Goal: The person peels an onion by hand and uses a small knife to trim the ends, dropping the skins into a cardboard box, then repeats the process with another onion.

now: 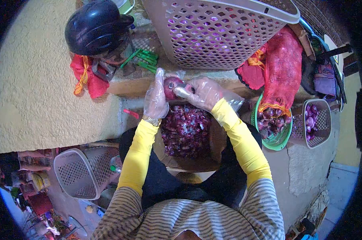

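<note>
Head view shows both hands in clear plastic gloves, close together around a red onion. The left hand cups the onion's left side, its fingers fairly straight and pointing away from the body. The right hand is curled at the onion's right side, its thumb and fingertips pinching at the surface; whether it grips a small tool as well, I cannot tell.

Just below the hands, between the person's legs, an open cardboard box holds a heap of purple-red onion skins. The onion is above the far edge of this heap.

Beyond the hands stands a large beige basket, with purple showing through its holes. Ahead and to the left of the left hand are a dark helmet, red netting with yellow string, and some green strips. A small pink-red piece lies near the left wrist.

Right of the right hand, a red mesh sack rests with its open end in a green basket, where onions show; beside it a smaller basket holds purple onions. Behind the left forearm, an openwork basket lies tilted.
</note>
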Action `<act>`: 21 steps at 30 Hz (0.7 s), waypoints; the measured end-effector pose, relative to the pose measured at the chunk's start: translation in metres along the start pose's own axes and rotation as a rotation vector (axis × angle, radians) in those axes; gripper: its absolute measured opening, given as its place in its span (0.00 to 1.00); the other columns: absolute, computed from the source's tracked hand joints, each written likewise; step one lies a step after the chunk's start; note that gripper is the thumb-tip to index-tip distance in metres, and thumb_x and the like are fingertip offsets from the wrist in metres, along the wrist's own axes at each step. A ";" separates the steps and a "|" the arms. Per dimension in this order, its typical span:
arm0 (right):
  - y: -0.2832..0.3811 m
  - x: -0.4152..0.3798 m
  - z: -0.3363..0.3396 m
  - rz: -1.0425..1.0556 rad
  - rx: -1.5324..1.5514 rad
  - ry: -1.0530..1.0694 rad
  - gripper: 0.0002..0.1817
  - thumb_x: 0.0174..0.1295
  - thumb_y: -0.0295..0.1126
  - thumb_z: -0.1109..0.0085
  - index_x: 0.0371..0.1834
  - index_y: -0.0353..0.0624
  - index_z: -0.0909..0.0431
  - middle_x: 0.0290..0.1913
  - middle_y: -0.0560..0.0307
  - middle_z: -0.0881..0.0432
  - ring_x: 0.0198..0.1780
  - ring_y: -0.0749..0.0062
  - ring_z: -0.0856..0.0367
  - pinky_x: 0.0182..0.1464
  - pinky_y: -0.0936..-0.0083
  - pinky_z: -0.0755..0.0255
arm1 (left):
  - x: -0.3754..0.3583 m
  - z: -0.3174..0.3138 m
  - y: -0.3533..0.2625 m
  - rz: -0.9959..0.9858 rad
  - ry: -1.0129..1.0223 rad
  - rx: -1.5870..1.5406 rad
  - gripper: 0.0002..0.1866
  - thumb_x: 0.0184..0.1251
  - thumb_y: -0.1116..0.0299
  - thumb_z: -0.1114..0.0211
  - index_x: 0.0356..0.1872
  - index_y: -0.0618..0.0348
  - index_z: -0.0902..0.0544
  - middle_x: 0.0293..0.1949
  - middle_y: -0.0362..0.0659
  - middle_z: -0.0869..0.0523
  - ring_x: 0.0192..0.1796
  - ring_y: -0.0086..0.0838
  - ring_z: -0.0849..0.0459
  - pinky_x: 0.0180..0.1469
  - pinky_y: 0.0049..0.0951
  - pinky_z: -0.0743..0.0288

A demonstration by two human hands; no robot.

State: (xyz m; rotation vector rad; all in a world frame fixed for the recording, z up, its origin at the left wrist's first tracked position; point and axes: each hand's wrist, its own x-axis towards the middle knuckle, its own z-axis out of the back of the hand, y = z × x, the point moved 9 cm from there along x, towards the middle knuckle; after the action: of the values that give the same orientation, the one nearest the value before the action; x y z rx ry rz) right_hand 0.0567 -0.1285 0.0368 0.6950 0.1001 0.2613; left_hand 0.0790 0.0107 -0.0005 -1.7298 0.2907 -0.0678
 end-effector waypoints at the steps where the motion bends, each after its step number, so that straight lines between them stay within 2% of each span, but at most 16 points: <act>1: -0.002 0.000 -0.002 0.001 0.000 0.001 0.30 0.64 0.63 0.42 0.26 0.44 0.14 0.26 0.42 0.16 0.31 0.45 0.17 0.38 0.55 0.24 | 0.002 0.003 0.007 0.045 -0.009 -0.030 0.31 0.83 0.42 0.62 0.47 0.58 0.17 0.43 0.44 0.13 0.48 0.29 0.15 0.59 0.33 0.23; 4: 0.003 0.000 0.000 0.067 -0.009 -0.021 0.29 0.64 0.62 0.41 0.25 0.45 0.15 0.25 0.43 0.17 0.31 0.45 0.17 0.37 0.55 0.25 | 0.001 0.002 0.012 0.114 -0.009 -0.137 0.31 0.82 0.41 0.60 0.47 0.58 0.17 0.43 0.44 0.13 0.47 0.30 0.15 0.59 0.34 0.23; 6: 0.011 -0.005 0.009 0.109 -0.028 -0.116 0.29 0.62 0.63 0.40 0.26 0.46 0.14 0.25 0.44 0.17 0.31 0.47 0.16 0.37 0.55 0.25 | 0.000 -0.001 0.014 0.142 0.000 -0.216 0.31 0.82 0.40 0.59 0.47 0.57 0.17 0.43 0.44 0.13 0.47 0.30 0.15 0.58 0.34 0.22; 8: 0.013 -0.007 0.010 0.136 -0.069 -0.132 0.29 0.61 0.64 0.40 0.26 0.46 0.15 0.25 0.45 0.17 0.31 0.48 0.16 0.37 0.55 0.25 | -0.001 -0.001 0.027 0.290 -0.033 -0.329 0.30 0.81 0.41 0.58 0.47 0.57 0.18 0.43 0.45 0.13 0.47 0.31 0.14 0.56 0.34 0.20; 9: 0.016 -0.008 0.013 0.163 -0.110 -0.149 0.30 0.60 0.66 0.39 0.26 0.47 0.15 0.25 0.46 0.17 0.32 0.48 0.15 0.37 0.55 0.24 | -0.002 -0.002 0.026 0.290 -0.033 -0.329 0.30 0.81 0.41 0.58 0.47 0.57 0.18 0.43 0.45 0.13 0.47 0.31 0.14 0.56 0.34 0.20; 10: 0.017 -0.008 0.015 0.163 -0.111 -0.149 0.30 0.60 0.66 0.39 0.26 0.47 0.15 0.25 0.46 0.17 0.32 0.48 0.15 0.37 0.55 0.24 | -0.004 -0.002 0.024 0.294 -0.040 -0.330 0.29 0.81 0.42 0.57 0.48 0.58 0.18 0.44 0.45 0.13 0.47 0.31 0.14 0.55 0.34 0.20; 12: 0.018 -0.008 0.012 0.120 -0.213 -0.048 0.34 0.57 0.72 0.43 0.25 0.50 0.13 0.26 0.47 0.15 0.32 0.49 0.14 0.38 0.54 0.23 | -0.006 -0.003 0.021 0.298 -0.048 -0.331 0.28 0.81 0.42 0.56 0.48 0.58 0.18 0.45 0.46 0.13 0.46 0.32 0.14 0.54 0.35 0.19; 15: 0.025 -0.010 0.015 0.169 -0.289 -0.039 0.34 0.58 0.72 0.43 0.25 0.49 0.13 0.28 0.47 0.15 0.32 0.50 0.14 0.38 0.55 0.23 | -0.011 -0.001 0.021 0.291 -0.069 -0.327 0.26 0.81 0.45 0.52 0.51 0.59 0.19 0.47 0.46 0.13 0.47 0.32 0.13 0.54 0.35 0.18; 17: 0.025 -0.010 0.016 0.151 -0.295 0.008 0.34 0.58 0.71 0.43 0.27 0.49 0.13 0.29 0.48 0.14 0.33 0.50 0.14 0.38 0.56 0.23 | -0.013 -0.002 0.006 0.014 -0.019 -0.161 0.24 0.80 0.48 0.47 0.56 0.59 0.20 0.48 0.46 0.13 0.49 0.32 0.13 0.55 0.36 0.18; 18: 0.023 -0.010 0.013 0.132 -0.300 0.056 0.33 0.59 0.71 0.43 0.29 0.49 0.12 0.30 0.48 0.14 0.33 0.51 0.14 0.38 0.57 0.22 | -0.010 0.000 0.006 0.014 -0.020 -0.162 0.24 0.80 0.48 0.47 0.56 0.59 0.20 0.48 0.46 0.13 0.49 0.32 0.13 0.55 0.36 0.18; 20: 0.020 -0.012 0.018 0.124 -0.252 0.025 0.32 0.59 0.70 0.42 0.32 0.49 0.12 0.31 0.50 0.14 0.33 0.51 0.14 0.38 0.58 0.22 | -0.004 -0.015 0.025 0.307 0.142 -0.533 0.23 0.78 0.50 0.42 0.60 0.59 0.21 0.50 0.46 0.14 0.51 0.33 0.13 0.55 0.37 0.18; 21: 0.019 -0.012 0.022 0.116 -0.203 -0.006 0.32 0.59 0.69 0.41 0.34 0.49 0.12 0.31 0.51 0.13 0.34 0.52 0.13 0.39 0.59 0.22 | -0.007 -0.017 0.017 0.306 0.141 -0.533 0.23 0.78 0.50 0.42 0.60 0.59 0.21 0.50 0.46 0.14 0.51 0.33 0.13 0.55 0.37 0.18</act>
State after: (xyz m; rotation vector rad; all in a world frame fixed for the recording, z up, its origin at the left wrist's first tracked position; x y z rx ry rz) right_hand 0.0451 -0.1316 0.0660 0.5007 0.0266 0.3749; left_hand 0.0660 -0.0064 -0.0137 -2.1883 0.7255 0.1224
